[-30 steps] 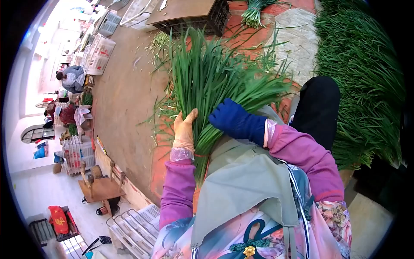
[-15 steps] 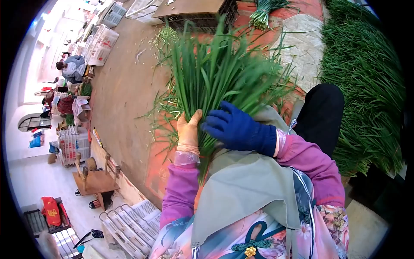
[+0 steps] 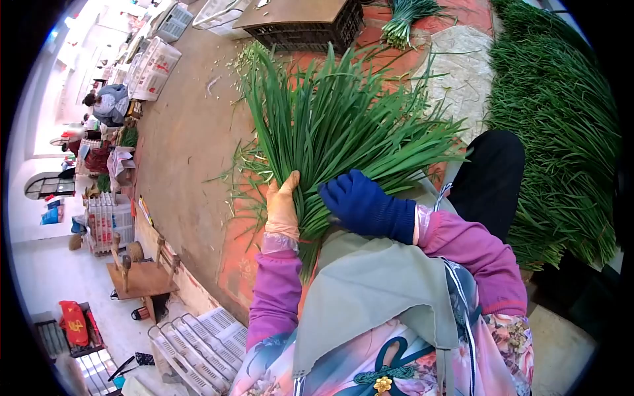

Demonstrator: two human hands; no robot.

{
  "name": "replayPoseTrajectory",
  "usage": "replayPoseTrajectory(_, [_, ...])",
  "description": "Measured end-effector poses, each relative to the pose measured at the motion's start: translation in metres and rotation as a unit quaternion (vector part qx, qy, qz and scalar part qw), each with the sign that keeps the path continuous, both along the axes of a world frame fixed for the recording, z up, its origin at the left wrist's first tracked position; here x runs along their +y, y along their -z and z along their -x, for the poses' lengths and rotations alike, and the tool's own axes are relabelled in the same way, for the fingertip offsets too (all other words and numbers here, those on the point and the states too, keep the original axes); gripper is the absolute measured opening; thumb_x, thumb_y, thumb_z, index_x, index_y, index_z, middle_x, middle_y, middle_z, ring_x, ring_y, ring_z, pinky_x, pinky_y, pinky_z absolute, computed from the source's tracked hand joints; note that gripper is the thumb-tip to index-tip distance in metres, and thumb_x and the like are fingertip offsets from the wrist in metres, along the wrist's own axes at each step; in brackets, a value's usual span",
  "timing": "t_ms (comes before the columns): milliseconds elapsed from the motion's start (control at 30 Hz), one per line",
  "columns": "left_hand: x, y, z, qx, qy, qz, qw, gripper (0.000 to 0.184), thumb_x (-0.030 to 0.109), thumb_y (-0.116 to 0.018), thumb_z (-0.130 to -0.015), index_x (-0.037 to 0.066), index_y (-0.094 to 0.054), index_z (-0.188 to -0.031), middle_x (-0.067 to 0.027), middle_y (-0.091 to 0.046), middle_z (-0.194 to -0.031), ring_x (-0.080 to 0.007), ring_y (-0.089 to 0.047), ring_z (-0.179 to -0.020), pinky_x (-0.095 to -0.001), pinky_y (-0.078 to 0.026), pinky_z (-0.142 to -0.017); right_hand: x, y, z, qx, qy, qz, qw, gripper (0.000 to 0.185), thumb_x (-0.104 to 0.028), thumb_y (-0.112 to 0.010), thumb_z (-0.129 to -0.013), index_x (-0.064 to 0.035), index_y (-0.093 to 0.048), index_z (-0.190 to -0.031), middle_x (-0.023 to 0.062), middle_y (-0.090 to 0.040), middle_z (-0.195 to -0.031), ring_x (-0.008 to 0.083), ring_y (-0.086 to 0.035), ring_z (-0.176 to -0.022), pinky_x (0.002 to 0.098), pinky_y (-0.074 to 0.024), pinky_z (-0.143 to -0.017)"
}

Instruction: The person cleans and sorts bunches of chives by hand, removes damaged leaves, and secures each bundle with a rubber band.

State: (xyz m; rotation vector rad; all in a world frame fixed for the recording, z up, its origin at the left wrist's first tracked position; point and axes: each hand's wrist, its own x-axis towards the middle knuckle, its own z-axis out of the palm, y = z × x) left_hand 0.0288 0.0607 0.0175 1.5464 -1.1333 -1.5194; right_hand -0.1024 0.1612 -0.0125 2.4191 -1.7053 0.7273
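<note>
Head view: a large heap of long dark-green leafy stalks [image 3: 561, 145] fills the right. Next largest, a fanned bunch of flat green leaves [image 3: 317, 135] stands at the person's lap; far beyond lies a smaller green bundle with pale stem ends [image 3: 400, 28]. The right hand in a dark-blue knitted glove [image 3: 366, 203] curls against the bunch's right side; whether it pinches leaves, I cannot tell. The left hand in a thin tan glove [image 3: 282, 204] grips the left side. Work seems partway: one bundle lies apart, this bunch is uneven, the heap is left. Since half a second ago, the right fingers have curled tighter and the leaves spread farther right.
</note>
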Motion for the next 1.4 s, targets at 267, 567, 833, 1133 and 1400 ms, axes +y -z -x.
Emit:
replayPoseTrajectory(267, [-0.017, 0.035, -0.020, 0.102, 0.044, -0.013, 0.994, 0.029, 0.011, -0.061, -0.081, -0.003, -0.055, -0.105, -0.0097, -0.061, -0.095, -0.0192, -0.059, -0.080, -0.0302, -0.050, -0.073, -0.002, 0.008, -0.002, 0.018, -0.002, 0.016, 1.000, 0.054, -0.036, -0.062, -0.070, 0.0012, -0.052, -0.109, 0.0095, -0.052, -0.091, 0.0238, -0.049, -0.081, 0.0376, -0.0389, -0.074])
replayPoseTrajectory(567, [0.001, 0.021, -0.010, 0.105, 0.086, 0.037, 0.990, 0.026, 0.000, -0.059, -0.081, -0.002, -0.055, -0.107, -0.0057, -0.062, -0.095, -0.0137, -0.059, -0.079, -0.0247, -0.049, -0.072, -0.017, -0.015, 0.050, -0.166, 0.001, 0.043, 0.985, 0.037, -0.029, -0.066, -0.073, -0.0098, -0.058, -0.104, 0.0054, -0.057, -0.078, 0.0249, -0.055, -0.073, 0.0348, -0.0437, -0.064])
replayPoseTrajectory(833, [0.014, 0.012, -0.005, 0.116, 0.139, 0.066, 0.981, 0.024, -0.002, -0.059, -0.080, -0.003, -0.057, -0.104, -0.0051, -0.062, -0.093, -0.0114, -0.058, -0.078, -0.0239, -0.048, -0.073, -0.023, -0.075, 0.167, -0.210, 0.209, 0.161, 0.941, 0.043, -0.023, -0.062, -0.079, -0.0236, -0.052, -0.121, 0.0102, -0.065, -0.081, 0.0268, -0.062, -0.063, 0.0351, -0.0496, -0.054])
replayPoseTrajectory(1133, [0.015, 0.014, -0.007, 0.118, 0.152, 0.084, 0.978, 0.022, -0.004, -0.058, -0.080, -0.002, -0.058, -0.102, -0.0043, -0.061, -0.092, -0.0104, -0.057, -0.078, -0.0231, -0.048, -0.073, -0.037, -0.065, 0.203, 0.060, 0.211, -0.023, 0.975, 0.045, -0.013, -0.054, -0.074, -0.0248, -0.054, -0.117, 0.0117, -0.060, -0.069, 0.0283, -0.060, -0.060, 0.0380, -0.0465, -0.050])
replayPoseTrajectory(1400, [0.005, 0.017, -0.006, 0.102, 0.135, 0.065, 0.983, 0.021, -0.003, -0.058, -0.080, -0.003, -0.058, -0.101, -0.0056, -0.062, -0.092, -0.0114, -0.058, -0.077, -0.0234, -0.049, -0.072, -0.006, -0.060, 0.259, -0.657, 0.041, 0.063, 0.750, 0.032, -0.024, -0.040, -0.093, -0.0020, -0.061, -0.102, 0.0038, -0.058, -0.069, 0.0109, -0.055, -0.053, 0.0226, -0.0461, -0.052])
